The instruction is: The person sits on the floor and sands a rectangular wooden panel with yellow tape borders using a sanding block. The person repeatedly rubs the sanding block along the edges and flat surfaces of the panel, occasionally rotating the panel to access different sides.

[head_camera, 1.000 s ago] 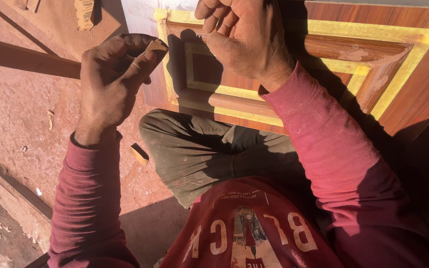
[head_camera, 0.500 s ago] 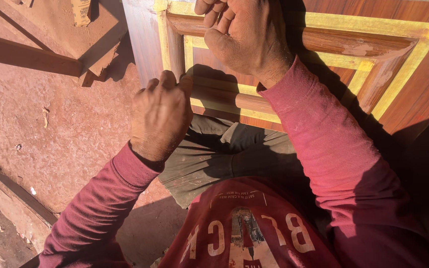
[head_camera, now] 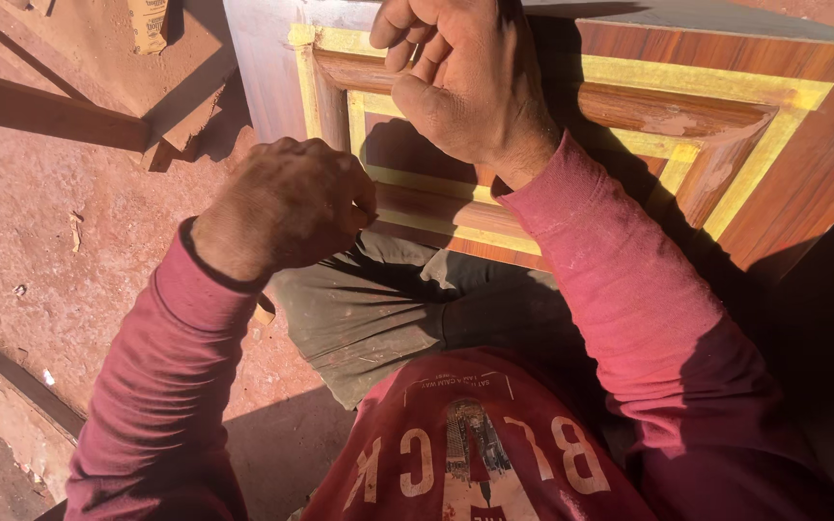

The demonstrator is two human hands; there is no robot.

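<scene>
Your left hand (head_camera: 287, 207) is curled into a loose fist at 9 o'clock from centre, knuckles up, its fingertips pressed to the lower moulding of the door panel (head_camera: 803, 174). Whether it holds anything you cannot tell; the fingers hide it. Your right hand (head_camera: 460, 77) sits at 12 o'clock, fingers bent and resting on the panel's upper moulding, gripping nothing that shows. The panel lies across your knee (head_camera: 369, 309), running from 12 to 3 o'clock, with yellow tape (head_camera: 716, 85) framing its raised wood-grain strips. A wooden batten (head_camera: 41, 111) lies on the red floor (head_camera: 41, 251) at 10 o'clock, well apart from both hands.
</scene>
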